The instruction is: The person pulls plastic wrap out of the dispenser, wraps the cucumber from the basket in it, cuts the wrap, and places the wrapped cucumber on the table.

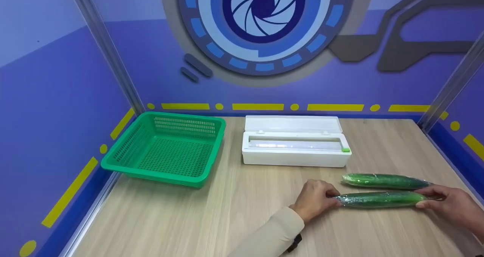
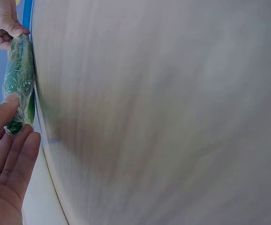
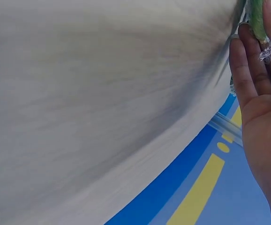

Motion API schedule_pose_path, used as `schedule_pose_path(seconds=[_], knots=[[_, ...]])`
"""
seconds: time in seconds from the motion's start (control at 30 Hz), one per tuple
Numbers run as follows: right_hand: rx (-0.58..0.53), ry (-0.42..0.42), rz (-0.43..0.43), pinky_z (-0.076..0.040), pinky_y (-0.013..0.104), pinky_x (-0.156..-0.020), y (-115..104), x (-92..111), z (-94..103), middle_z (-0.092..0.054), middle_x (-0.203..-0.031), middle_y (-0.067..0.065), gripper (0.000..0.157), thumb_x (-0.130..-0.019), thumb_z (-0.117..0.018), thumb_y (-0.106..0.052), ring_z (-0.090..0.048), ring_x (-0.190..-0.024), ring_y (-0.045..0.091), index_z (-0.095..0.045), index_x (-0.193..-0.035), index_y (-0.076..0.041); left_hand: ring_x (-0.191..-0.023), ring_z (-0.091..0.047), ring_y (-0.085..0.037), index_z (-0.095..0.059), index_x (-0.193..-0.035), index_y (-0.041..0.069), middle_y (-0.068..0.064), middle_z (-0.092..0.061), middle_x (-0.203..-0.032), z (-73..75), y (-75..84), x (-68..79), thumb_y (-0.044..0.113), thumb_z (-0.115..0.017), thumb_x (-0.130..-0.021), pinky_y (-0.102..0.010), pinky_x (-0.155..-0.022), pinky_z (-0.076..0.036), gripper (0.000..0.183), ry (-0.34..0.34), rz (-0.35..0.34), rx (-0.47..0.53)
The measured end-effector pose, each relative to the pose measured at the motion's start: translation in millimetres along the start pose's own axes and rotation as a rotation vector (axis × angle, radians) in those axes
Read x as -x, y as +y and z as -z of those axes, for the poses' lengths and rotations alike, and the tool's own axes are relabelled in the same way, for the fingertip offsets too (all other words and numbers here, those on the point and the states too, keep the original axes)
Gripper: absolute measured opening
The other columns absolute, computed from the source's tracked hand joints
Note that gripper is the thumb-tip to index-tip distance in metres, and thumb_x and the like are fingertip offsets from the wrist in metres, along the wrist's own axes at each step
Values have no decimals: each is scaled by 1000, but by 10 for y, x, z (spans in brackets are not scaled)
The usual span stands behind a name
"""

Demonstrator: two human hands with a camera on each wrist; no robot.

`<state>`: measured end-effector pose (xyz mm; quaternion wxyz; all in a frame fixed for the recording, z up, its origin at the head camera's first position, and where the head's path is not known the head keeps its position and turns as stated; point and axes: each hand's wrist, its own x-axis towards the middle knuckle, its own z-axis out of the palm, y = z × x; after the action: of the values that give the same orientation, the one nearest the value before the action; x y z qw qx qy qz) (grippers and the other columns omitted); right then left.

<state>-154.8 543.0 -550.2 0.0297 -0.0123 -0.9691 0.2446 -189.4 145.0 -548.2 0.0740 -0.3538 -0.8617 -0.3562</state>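
Observation:
A cucumber [image 1: 382,199] in clear plastic wrap lies lengthwise between the two hands, near the front right of the table. My left hand [image 1: 316,199] pinches its left end between thumb and fingers. At the other end, my right hand [image 1: 450,204] grips the tip, thumb on the near side. The left wrist view shows the crinkled wrap around the cucumber [image 2: 19,70] under the left thumb. A twist of loose film [image 3: 267,51] hangs at the right-hand end in the right wrist view. Just behind lies a second wrapped cucumber [image 1: 385,180], parallel to the first.
A white cling film box [image 1: 295,159] with its lid raised stands at the back centre, a film roll [image 1: 295,144] inside and a green slider [image 1: 345,150] at its right. To the left sits a green perforated basket [image 1: 170,177]. Blue panels [image 1: 132,60] enclose the wooden table [image 1: 170,219].

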Motion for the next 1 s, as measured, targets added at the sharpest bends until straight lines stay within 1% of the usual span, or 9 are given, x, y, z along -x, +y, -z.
schedule_pose_path(seconds=[0.07, 0.13, 0.23, 0.47, 0.53, 0.6, 0.73, 0.8, 1.0], knots=[[-4, 13, 6, -52, 24, -65, 12, -1, 14, -73, -102, 24, 38, -82, -92, -20, -65, -91, 38, -77, -106, 5, -77, -60, 13, -85, -97, 15, 12, -78, -90, -12, 13, -5, 20, -92, -84, -4, -71, -40, 15, -2, 3, 3], [-10, 25, 10, -46, 17, -62, 23, 5, 23, -73, -102, 24, 37, -81, -93, -18, -63, -87, 29, -77, -106, 5, -77, -59, 14, -86, -97, 16, 12, -78, -90, -26, 27, -9, 21, -92, -84, -4, -71, -40, 15, -6, 4, -4], [-18, 39, 17, -46, 16, -62, 41, 25, 23, -73, -101, 23, 35, -80, -93, -14, -60, -84, 19, -78, -105, 5, -77, -59, 14, -86, -97, 17, 12, -78, -89, -37, 42, -16, 24, -92, -84, -3, -71, -40, 16, -10, -6, -21], [-59, 54, 30, -46, 14, -64, 94, 42, 23, -74, -99, 20, 34, -82, -92, -15, -54, -80, 1, -78, -105, 6, -83, -64, 12, -87, -99, 17, 11, -79, -91, -51, 62, -37, 28, -89, -86, -3, -75, -42, 17, 0, -63, -107], [-63, 64, 30, -45, 13, -64, 116, 40, 29, -74, -99, 21, 34, -82, -92, -13, -51, -79, -6, -78, -105, 6, -83, -63, 12, -87, -99, 17, 11, -79, -92, -60, 73, -47, 26, -89, -86, -3, -75, -42, 16, -6, -65, -99], [-65, 63, 24, -45, 12, -64, 136, 40, 40, -74, -99, 21, 34, -82, -92, -12, -50, -78, -8, -77, -106, 7, -83, -62, 13, -87, -99, 17, 11, -79, -91, -70, 88, -55, 25, -90, -86, -3, -75, -41, 16, -16, -58, -92], [-48, 56, 11, -45, 13, -64, 157, 52, 59, -75, -97, 19, 34, -83, -91, -14, -53, -79, -1, -77, -106, 7, -81, -59, 15, -87, -99, 18, 14, -78, -90, -99, 115, -69, 25, -91, -85, -3, -74, -41, 16, -30, -38, -77], [-39, 62, 14, -45, 14, -63, 160, 66, 63, -76, -95, 17, 34, -82, -92, -14, -54, -78, -2, -77, -105, 6, -81, -59, 16, -87, -99, 18, 15, -78, -90, -112, 124, -75, 26, -91, -85, -3, -73, -41, 16, -35, -30, -74], [-22, 78, 23, -44, 13, -62, 144, 64, 78, -76, -92, 16, 32, -80, -92, -11, -52, -74, -8, -77, -103, 5, -78, -58, 17, -86, -97, 18, 15, -78, -89, -140, 133, -96, 27, -90, -84, -2, -70, -41, 17, -36, -5, -61]])
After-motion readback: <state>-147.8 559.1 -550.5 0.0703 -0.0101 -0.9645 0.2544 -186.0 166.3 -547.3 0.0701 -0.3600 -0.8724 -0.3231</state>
